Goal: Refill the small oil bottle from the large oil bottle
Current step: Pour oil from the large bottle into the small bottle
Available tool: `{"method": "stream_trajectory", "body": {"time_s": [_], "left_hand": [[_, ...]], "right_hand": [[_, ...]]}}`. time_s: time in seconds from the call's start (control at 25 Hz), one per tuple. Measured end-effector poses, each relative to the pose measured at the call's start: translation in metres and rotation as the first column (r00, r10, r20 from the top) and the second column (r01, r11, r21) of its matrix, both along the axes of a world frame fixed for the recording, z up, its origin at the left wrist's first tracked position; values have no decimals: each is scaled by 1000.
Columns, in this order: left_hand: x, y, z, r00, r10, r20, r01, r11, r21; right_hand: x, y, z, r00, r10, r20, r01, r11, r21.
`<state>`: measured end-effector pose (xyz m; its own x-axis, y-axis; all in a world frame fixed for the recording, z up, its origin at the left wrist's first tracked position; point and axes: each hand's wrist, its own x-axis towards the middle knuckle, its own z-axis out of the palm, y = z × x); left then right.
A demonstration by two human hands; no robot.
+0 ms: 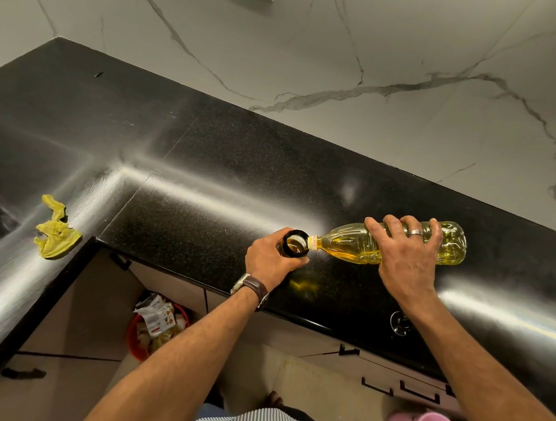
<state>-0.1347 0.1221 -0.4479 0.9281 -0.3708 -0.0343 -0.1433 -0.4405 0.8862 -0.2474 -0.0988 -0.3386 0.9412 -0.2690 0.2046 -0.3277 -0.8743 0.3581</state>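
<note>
Seen from above: right hand (pixel 405 254) in a curled grip round the large oil bottle (pixel 451 244), tipped sideways, neck at the mouth of the small oil bottle (pixel 295 243), gripped upright by left hand (pixel 273 261) over the black bench (pixel 205 168).

We see sharp, evenly lit footage; overhead light glares in white streaks across the black counter (pixel 227 157); edges bend.
</note>
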Motion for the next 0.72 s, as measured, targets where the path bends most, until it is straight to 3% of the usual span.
{"method": "stream_trajectory", "body": {"time_s": [0.72], "left_hand": [[-1, 0, -1, 1000, 8, -9, -8, 1000, 21]], "right_hand": [[2, 3, 5, 1000, 14, -1, -14, 1000, -14]]}}
